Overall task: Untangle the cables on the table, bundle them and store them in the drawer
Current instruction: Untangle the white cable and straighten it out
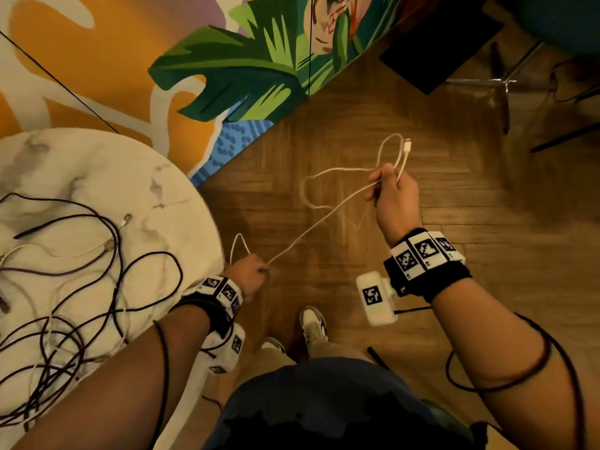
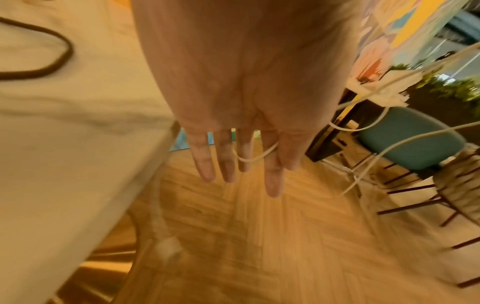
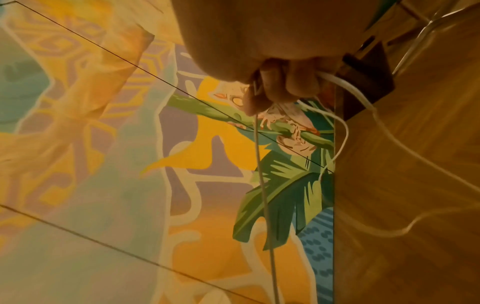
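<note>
A thin white cable [image 1: 324,219] stretches taut between my two hands above the wood floor. My left hand [image 1: 251,274] holds one end beside the table edge. In the left wrist view the cable [image 2: 249,159] crosses the nearly straight fingers [image 2: 272,181] and is pinched by the thumb. My right hand [image 1: 394,196] is raised farther out and grips several loose loops, with the plug [image 1: 407,146] sticking up above it. The right wrist view shows its curled fingers [image 3: 272,88] closed round the cable [image 3: 261,185]. A tangle of dark cables [image 1: 65,336] lies on the round marble table [image 1: 97,164].
A painted mural panel [image 1: 227,60] stands behind the table. A teal chair [image 2: 410,144] with thin dark legs and a black slab [image 1: 438,50] are to the right. My shoes [image 1: 313,323] are on the wood floor below my hands. No drawer is in view.
</note>
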